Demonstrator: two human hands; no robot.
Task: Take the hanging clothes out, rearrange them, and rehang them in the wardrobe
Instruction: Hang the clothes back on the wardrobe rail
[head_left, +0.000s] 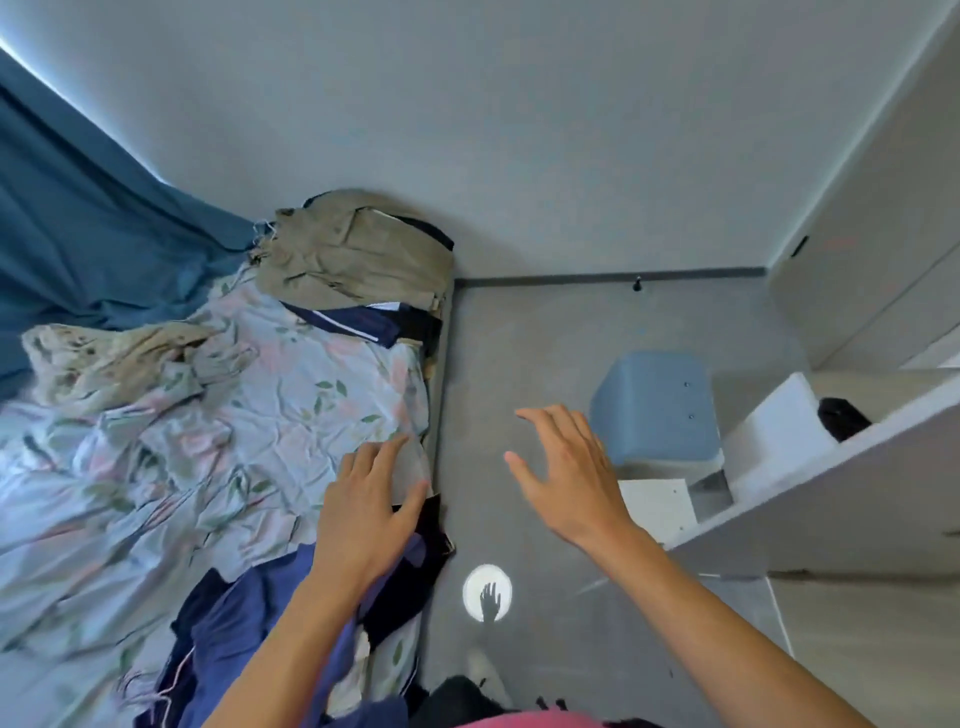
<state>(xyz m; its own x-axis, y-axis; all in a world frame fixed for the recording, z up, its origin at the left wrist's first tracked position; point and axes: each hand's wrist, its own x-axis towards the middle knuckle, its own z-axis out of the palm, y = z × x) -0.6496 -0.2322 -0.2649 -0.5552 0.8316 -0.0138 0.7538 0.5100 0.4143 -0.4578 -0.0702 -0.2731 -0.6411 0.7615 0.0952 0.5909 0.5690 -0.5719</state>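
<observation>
A blue stool (655, 405) stands on the grey floor (519, 353) beside the bed (260, 441).

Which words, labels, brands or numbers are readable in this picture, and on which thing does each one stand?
None can be read.
The khaki garment, the navy clothes, the floral bedsheet and the blue stool show no print, label or number.
The white boxes are plain too.
</observation>
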